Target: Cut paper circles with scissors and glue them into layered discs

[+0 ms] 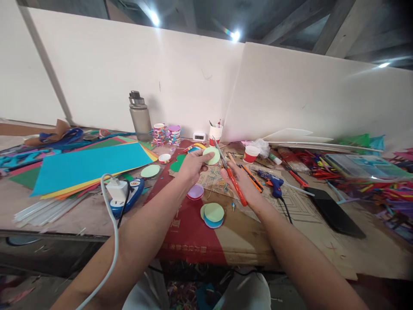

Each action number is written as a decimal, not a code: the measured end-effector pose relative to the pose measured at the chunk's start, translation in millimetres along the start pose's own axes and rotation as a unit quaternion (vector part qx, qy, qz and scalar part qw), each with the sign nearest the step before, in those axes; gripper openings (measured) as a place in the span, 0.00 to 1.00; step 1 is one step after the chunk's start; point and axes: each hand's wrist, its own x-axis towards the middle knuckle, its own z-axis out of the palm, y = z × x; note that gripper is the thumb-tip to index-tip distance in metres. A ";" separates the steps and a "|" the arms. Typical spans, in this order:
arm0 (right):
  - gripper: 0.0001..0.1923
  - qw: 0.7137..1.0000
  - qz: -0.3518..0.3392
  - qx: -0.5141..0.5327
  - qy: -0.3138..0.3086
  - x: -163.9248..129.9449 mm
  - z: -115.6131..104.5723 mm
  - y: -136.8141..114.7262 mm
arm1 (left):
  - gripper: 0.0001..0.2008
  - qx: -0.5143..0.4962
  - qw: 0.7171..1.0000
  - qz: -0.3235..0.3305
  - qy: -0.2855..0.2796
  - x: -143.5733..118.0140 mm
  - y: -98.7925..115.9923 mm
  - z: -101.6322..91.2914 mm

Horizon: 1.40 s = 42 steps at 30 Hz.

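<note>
Green paper, cut to a disc (211,155), sits pinched between the thumb and fingers of the left hand (192,165), raised off the table (309,241) so its edge faces the scissors (231,180) at 3 o'clock. Closed round the red handles, the right hand (242,184) points the parted blades toward the disc at 11 o'clock. A stack of finished discs (213,214) lies at 6 o'clock, within easy reach, a glue gun (272,182) further right.
</note>
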 end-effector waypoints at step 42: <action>0.16 0.999 -0.004 -0.007 -0.034 0.3 -7.0 4.0 | 0.17 0.048 0.998 -0.015 -0.043 4.0 8.1 -9.8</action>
